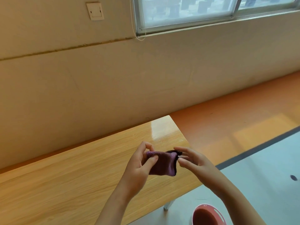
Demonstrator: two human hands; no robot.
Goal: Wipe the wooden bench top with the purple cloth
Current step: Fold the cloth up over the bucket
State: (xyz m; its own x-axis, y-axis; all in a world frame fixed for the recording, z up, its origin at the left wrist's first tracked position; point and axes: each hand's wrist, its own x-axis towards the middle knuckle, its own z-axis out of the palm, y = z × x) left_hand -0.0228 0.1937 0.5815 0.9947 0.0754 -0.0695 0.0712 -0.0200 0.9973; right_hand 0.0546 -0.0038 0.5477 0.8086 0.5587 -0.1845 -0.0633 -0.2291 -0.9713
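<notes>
Near the red bucket point(208, 215), the left hand point(139, 164) pinches the purple cloth point(162, 164) above the table point(65, 176), the right hand point(193, 161) barely fingering its corner, so it may slip floorward.

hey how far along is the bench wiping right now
Early stage. Picked up already: the purple cloth is off the wooden bench top, held above it. In hand: the left hand pinches one edge, the right hand fingers the other, apparently folding it. Left: all the wiping; the cloth isn't touching the wood yet.
</notes>
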